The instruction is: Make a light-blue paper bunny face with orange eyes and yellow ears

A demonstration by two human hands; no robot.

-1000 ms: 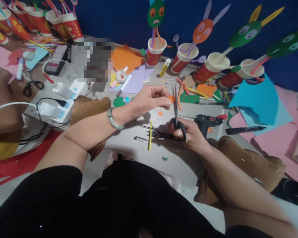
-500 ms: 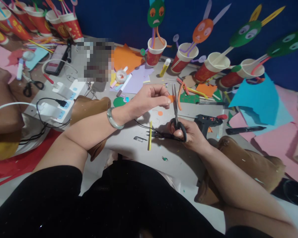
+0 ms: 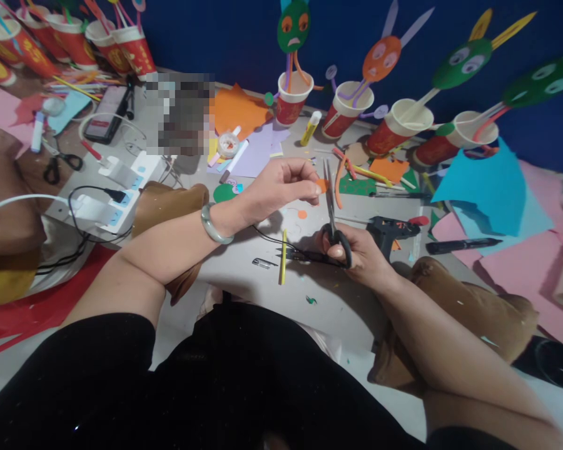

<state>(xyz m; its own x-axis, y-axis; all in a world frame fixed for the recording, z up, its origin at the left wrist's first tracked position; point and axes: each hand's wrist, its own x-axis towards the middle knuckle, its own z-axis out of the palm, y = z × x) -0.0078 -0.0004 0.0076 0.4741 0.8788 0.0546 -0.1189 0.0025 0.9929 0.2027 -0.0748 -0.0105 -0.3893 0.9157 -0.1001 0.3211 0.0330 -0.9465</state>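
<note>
My left hand [image 3: 281,185] pinches a small orange paper piece [image 3: 323,185] between thumb and fingers, above the grey table [image 3: 244,275]. A pale green bangle [image 3: 214,225] circles that wrist. My right hand [image 3: 361,253] grips the black handles of a pair of scissors [image 3: 332,209]. The blades point up and away, right beside the orange piece. A black glue gun [image 3: 394,228] lies just right of my right hand.
Red paper cups [image 3: 291,103] with paper creature heads line the blue back wall. Coloured paper sheets [image 3: 492,181] cover the right side. A glue stick [image 3: 311,127], a marker [image 3: 462,245], a power strip [image 3: 117,187], a phone [image 3: 107,112] and another pair of scissors [image 3: 59,162] lie around.
</note>
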